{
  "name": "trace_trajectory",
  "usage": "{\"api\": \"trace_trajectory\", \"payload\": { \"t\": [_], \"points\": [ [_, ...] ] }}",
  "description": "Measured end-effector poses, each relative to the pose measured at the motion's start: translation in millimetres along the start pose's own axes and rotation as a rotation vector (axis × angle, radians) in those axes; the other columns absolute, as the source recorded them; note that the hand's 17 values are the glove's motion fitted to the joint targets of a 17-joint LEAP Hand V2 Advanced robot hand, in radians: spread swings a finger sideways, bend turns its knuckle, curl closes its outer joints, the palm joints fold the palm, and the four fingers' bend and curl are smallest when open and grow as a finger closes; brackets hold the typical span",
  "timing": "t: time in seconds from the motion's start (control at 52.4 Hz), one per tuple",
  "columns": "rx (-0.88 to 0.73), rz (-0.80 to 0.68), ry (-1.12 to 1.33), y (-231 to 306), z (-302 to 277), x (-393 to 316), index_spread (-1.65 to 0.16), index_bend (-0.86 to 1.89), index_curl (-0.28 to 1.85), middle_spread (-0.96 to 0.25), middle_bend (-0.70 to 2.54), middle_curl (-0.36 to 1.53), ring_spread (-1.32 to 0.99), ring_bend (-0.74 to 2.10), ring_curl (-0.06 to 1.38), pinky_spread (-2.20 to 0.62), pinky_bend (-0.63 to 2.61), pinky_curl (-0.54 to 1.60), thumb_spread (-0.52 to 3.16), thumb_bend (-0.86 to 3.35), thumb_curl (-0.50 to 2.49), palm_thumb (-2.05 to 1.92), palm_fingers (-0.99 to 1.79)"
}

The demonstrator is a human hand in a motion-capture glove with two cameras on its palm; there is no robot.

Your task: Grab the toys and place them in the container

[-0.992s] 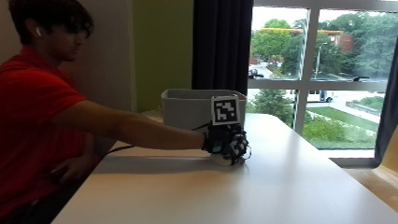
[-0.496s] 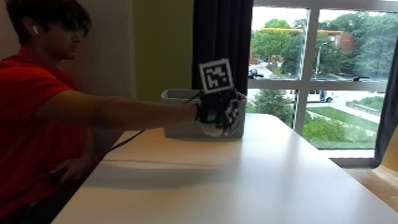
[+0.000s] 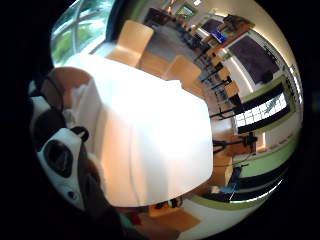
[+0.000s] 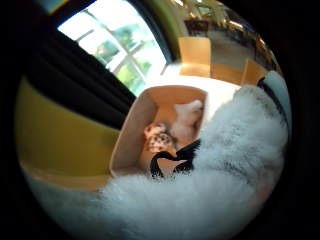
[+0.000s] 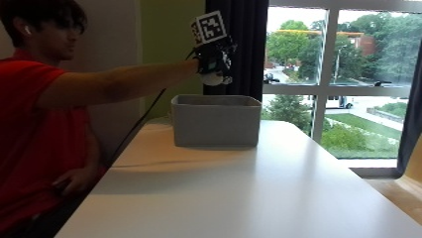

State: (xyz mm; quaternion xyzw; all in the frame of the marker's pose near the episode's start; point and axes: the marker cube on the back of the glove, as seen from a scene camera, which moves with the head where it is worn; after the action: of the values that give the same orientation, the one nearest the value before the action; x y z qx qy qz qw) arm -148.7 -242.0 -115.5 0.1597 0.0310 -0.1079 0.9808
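Above the gray container, the grip clutches a fluffy white toy.

Your gloved right hand hangs in open air above the grey container, with nothing between the white plush toy it grips and the open top. Inside the container, a spotted toy and a pale toy cover part of the floor, with bare floor beside them. The dark curtain stands close behind your hand, and the white table in front of the container lies open.
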Motion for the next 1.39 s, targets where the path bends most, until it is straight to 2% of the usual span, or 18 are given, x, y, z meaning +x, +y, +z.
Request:
{"api": "trace_trajectory", "payload": {
  "t": [0.191, 0.381, 0.515, 0.572, 0.668, 0.706, 0.725, 0.782, 0.935, 1.392],
  "points": [
    [-0.042, -0.088, 0.041, -18, 16, -79, -0.30, 0.80, 0.88, -0.27, 1.11, 0.72, -0.35, 1.28, 0.53, -0.44, 0.93, 0.43, 0.49, -0.01, 1.00, 0.48, 1.19],
    [-0.084, -0.124, 0.037, -25, 38, -113, -0.31, 0.73, 0.88, -0.28, 1.08, 0.70, -0.36, 1.27, 0.51, -0.46, 0.90, 0.41, 0.49, -0.02, 1.03, 0.46, 1.16],
    [-0.156, -0.133, 0.005, -19, 47, -106, -0.32, 0.66, 0.88, -0.30, 1.02, 0.67, -0.37, 1.23, 0.49, -0.46, 0.88, 0.39, 0.51, -0.02, 1.04, 0.43, 1.10],
    [-0.183, -0.129, -0.034, -15, 48, -103, -0.34, 0.55, 0.87, -0.32, 0.95, 0.65, -0.38, 1.22, 0.49, -0.46, 0.92, 0.40, 0.55, -0.03, 1.04, 0.40, 1.00],
    [-0.230, -0.143, -0.078, -9, 48, -99, -0.34, 0.26, 0.84, -0.32, 0.64, 0.56, -0.38, 1.21, 0.49, -0.39, 1.10, 0.46, 0.77, -0.10, 0.96, 0.17, 0.54],
    [-0.240, -0.144, -0.081, -6, 47, -96, -0.35, 0.22, 0.81, -0.30, 0.58, 0.54, -0.34, 1.11, 0.47, -0.33, 1.11, 0.48, 0.84, -0.12, 0.91, 0.02, 0.27],
    [-0.242, -0.144, -0.080, -5, 47, -95, -0.36, 0.20, 0.80, -0.30, 0.57, 0.54, -0.33, 1.11, 0.47, -0.31, 1.13, 0.49, 0.87, -0.10, 0.89, 0.01, 0.29],
    [-0.235, -0.143, -0.072, -1, 44, -89, -0.38, 0.16, 0.73, -0.26, 0.53, 0.51, -0.29, 0.94, 0.40, -0.22, 1.11, 0.47, 0.95, -0.10, 0.81, -0.08, 0.09],
    [-0.151, -0.139, -0.047, 12, 37, -66, -0.41, 0.23, 0.67, -0.22, 0.48, 0.46, -0.25, 0.80, 0.30, -0.09, 1.04, 0.40, 1.08, -0.09, 0.63, -0.11, 0.10],
    [-0.152, -0.014, -0.038, 89, 42, 60, -0.43, 0.28, 0.61, -0.19, 0.40, 0.41, -0.23, 0.71, 0.25, 0.01, 0.88, 0.33, 1.16, -0.06, 0.37, -0.07, 0.19]
  ]
}}
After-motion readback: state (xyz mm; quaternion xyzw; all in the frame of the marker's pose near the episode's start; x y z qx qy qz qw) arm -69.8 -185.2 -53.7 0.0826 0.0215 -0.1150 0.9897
